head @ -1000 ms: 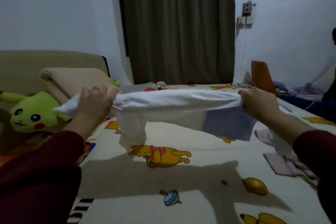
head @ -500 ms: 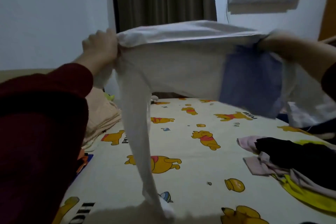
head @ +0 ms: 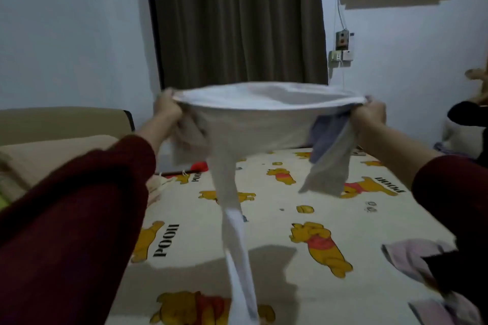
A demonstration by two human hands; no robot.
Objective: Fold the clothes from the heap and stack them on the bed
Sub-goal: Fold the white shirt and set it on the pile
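Garment [head: 253, 124] long axis runs side to side between our left hand [head: 169, 109] and right hand [head: 369, 116], both gripping its corners, sleeve hanging toward bed [head: 277, 221].

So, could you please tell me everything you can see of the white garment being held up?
The white garment looks like thin, soft cloth, blurred by motion. The left hand and right hand grip its two ends and hold it stretched above the bed. A long narrow strip hangs from its middle toward the sheet. A bluish-grey part droops by the right hand.
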